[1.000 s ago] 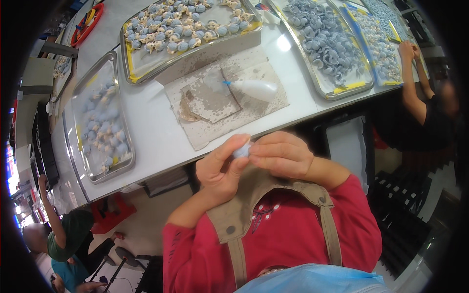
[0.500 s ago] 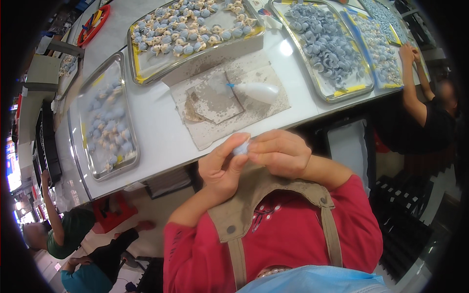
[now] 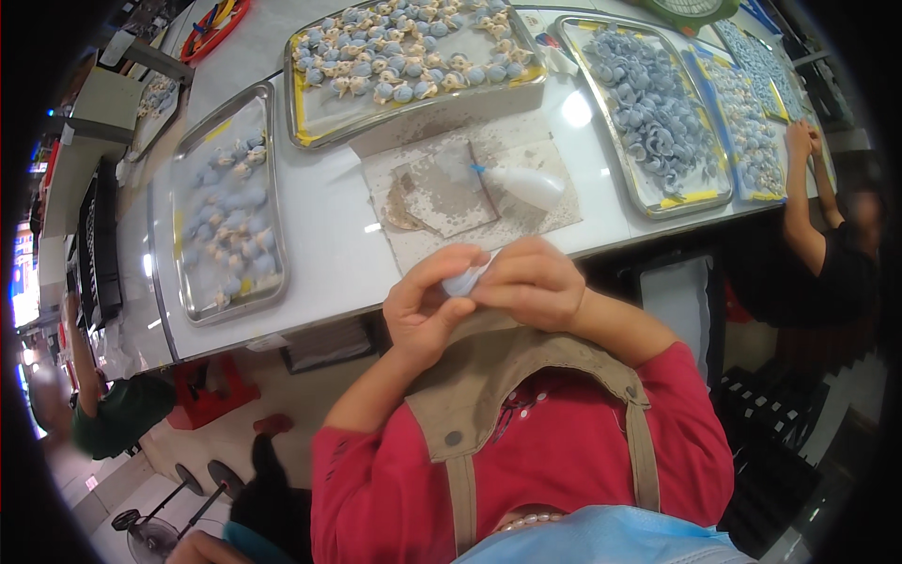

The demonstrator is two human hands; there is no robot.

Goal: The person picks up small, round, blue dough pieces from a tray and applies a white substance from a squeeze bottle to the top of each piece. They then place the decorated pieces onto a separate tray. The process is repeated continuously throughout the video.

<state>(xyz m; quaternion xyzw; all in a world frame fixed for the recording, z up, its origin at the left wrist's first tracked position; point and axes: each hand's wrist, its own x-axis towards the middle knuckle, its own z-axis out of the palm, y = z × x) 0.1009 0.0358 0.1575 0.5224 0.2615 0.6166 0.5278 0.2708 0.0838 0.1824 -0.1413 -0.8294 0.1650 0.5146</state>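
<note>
though the metal trays (image 3: 246, 111) have shifted rightward in our frame, our left hand (image 3: 423, 305) and right hand (image 3: 534, 287) still pinch the blue piece (image 3: 461, 283) at centre, its handling unfinished.

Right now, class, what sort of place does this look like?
Probably an assembly workshop: a long white table bears metal trays of small blue-grey pieces and a bottle on stained cardboard.

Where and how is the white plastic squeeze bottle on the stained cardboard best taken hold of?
Probably by the wide, rounded body of the white plastic squeeze bottle, coming from above and the right: it lies on its side, with its narrow blue tip pointing left.
</note>
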